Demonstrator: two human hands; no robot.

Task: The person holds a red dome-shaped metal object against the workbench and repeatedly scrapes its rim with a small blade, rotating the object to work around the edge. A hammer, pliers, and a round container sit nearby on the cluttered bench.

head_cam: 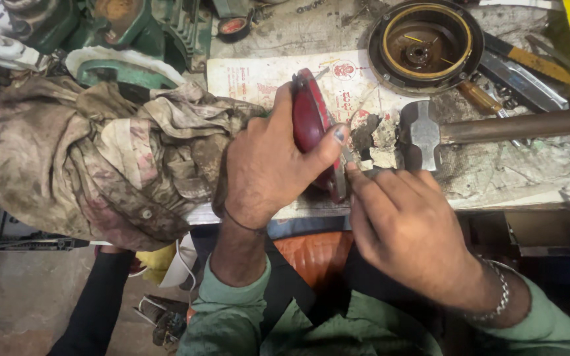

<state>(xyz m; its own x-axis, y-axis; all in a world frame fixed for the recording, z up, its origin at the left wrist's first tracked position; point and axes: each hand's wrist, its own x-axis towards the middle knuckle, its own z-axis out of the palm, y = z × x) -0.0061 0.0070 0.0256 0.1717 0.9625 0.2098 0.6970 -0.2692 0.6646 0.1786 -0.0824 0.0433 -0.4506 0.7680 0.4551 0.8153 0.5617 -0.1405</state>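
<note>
My left hand [268, 165] grips a dark red rounded cover [310, 118], holding it on edge on a printed paper sheet [258, 76] at the front of a workbench. My right hand [407, 227] is just right of it, fingers pinched against the cover's lower rim near a thin metal piece [347, 157]. What the right fingers pinch is too small to make out. A steel-link bracelet sits on my right wrist. Both sleeves are green.
A hammer [423, 132] with a long brown handle lies right of the cover. A round black and brass housing [425, 45] sits behind it, with hand tools [522, 69] beside. A heap of dirty rags [94, 158] fills the left. Green machine parts [126, 33] stand at the back left.
</note>
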